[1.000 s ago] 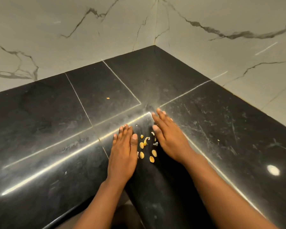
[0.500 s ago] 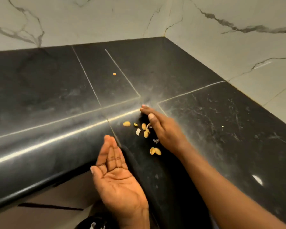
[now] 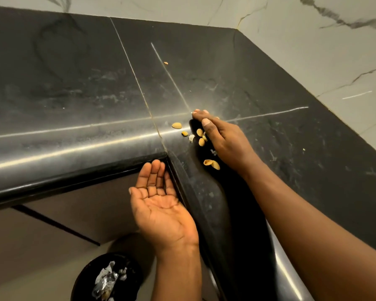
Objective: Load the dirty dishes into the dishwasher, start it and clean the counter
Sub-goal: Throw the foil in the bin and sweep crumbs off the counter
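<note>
Black stone makes up the counter (image 3: pixel 78 68), and it bends round an inside corner with pale marble walls behind it. Low on the left, a round black bin (image 3: pixel 105 279) with crumpled scraps inside sits on the floor under the counter edge.

A second ago the left hand (image 3: pixel 161 205) lay flat on the counter beside the bits. Now it has dropped off the edge and turned palm up. It waits just under the corner like a little cup. Its fingers (image 3: pixel 153 177) are straight and close together, and they hold nothing.

The yellow shell bits (image 3: pixel 201 141) are spread out more than before. They lie on the rounded edge, very near the drop. One small crumb (image 3: pixel 165 63) sits alone, far back on the counter.

The right hand (image 3: pixel 224 140) has slid nearer the edge and rests on the counter just behind the bits. Its fingers (image 3: pixel 201 115) are long and flat, pushing and not pinching anything.

No dishes or dishwasher can be seen here, so this looks like the counter cleaning part. The next push should likely send the bits into the waiting palm, and then they can go in the bin. Some bits sit off to the left of the palm, so they may miss it and fall. The lone crumb needs its own sweep
</note>
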The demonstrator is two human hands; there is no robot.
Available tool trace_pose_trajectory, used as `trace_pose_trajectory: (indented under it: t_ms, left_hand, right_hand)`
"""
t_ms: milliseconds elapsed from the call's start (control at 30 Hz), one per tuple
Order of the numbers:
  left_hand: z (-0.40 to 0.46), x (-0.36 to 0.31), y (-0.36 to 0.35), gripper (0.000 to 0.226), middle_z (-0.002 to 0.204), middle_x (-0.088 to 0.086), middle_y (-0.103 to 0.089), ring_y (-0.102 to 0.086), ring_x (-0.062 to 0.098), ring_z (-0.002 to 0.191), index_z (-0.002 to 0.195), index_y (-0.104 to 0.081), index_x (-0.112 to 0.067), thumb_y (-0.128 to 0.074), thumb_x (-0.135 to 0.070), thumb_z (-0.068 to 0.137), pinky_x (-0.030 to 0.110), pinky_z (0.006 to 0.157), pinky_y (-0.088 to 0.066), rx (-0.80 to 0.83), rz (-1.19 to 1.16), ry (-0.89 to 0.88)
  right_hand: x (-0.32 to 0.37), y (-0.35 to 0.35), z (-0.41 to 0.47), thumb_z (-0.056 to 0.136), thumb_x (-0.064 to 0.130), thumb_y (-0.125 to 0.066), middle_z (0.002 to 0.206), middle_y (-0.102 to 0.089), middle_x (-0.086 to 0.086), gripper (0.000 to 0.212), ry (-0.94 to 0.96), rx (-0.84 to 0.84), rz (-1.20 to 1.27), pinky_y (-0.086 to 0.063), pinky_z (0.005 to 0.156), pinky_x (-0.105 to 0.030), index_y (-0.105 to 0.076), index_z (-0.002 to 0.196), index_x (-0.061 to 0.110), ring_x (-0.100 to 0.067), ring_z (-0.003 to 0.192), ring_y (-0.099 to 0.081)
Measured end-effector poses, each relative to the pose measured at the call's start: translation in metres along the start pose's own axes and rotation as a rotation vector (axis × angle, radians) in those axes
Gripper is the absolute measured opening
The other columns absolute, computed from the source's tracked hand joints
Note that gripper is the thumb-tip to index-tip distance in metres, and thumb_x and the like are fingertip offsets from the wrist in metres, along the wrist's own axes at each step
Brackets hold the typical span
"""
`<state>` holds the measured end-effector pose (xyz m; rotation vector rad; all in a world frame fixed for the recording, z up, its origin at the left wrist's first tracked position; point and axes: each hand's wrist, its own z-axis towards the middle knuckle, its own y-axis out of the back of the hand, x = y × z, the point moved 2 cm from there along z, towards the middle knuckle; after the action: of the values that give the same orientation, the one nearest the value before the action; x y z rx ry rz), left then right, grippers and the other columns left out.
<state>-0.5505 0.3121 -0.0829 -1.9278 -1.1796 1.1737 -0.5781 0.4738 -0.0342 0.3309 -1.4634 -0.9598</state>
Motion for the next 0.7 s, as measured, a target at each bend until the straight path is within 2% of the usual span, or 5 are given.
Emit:
trace_pose_trajectory:
  t_ms: [200,367,467,567,700]
  left_hand:
    - [-0.004,0.000,-0.001,0.051,0.120,0.017,-0.064,-0.061,0.023,0.115,0.119,-0.057,-0.001,-0.017,-0.029,0.103,0.030,0.097,-0.046,0.053,0.031,0.016]
    - [-0.004,-0.002,-0.002,0.052,0.120,0.016,-0.065,-0.060,0.023,0.116,0.124,-0.055,0.001,-0.017,-0.029,0.103,0.028,0.096,-0.046,0.070,0.089,-0.016]
    - [-0.002,-0.002,-0.001,0.052,0.120,0.016,-0.065,-0.059,0.022,0.117,0.125,-0.054,0.001,-0.017,-0.029,0.103,0.028,0.096,-0.047,0.071,0.081,-0.008]
    - [-0.001,-0.002,0.000,0.051,0.120,0.015,-0.065,-0.060,0.021,0.115,0.123,-0.055,0.000,-0.018,-0.029,0.103,0.027,0.096,-0.048,0.074,0.107,-0.012]
    - [0.003,-0.006,-0.002,0.048,0.109,0.009,-0.070,-0.063,0.018,0.107,0.113,-0.059,-0.005,-0.020,-0.030,0.103,0.025,0.094,-0.051,0.047,0.088,0.038]
  right_hand:
    - [0.001,-0.007,0.002,0.106,0.023,-0.033,0.156,-0.031,0.003,0.041,0.063,0.114,-0.175,-0.009,0.121,-0.026,-0.041,0.146,0.020,-0.006,0.146,-0.017]
    - [0.005,-0.010,-0.004,0.106,0.024,-0.033,0.158,-0.026,0.005,0.042,0.071,0.134,-0.209,-0.007,0.121,-0.026,-0.039,0.147,0.021,-0.006,0.147,-0.014]
    - [0.012,-0.018,-0.018,0.105,0.028,-0.034,0.157,-0.027,0.008,0.043,0.043,0.088,-0.244,-0.008,0.122,-0.030,-0.039,0.147,0.023,-0.004,0.146,-0.014]
    - [0.026,-0.028,-0.036,0.105,0.029,-0.034,0.156,-0.031,0.007,0.042,-0.040,-0.026,-0.227,-0.007,0.120,-0.025,-0.043,0.145,0.023,-0.004,0.146,-0.018]
    - [0.058,-0.048,-0.077,0.099,0.042,-0.017,0.156,-0.029,0.008,0.058,-0.174,-0.153,-0.126,-0.005,0.121,-0.026,-0.043,0.145,0.019,-0.003,0.146,-0.015]
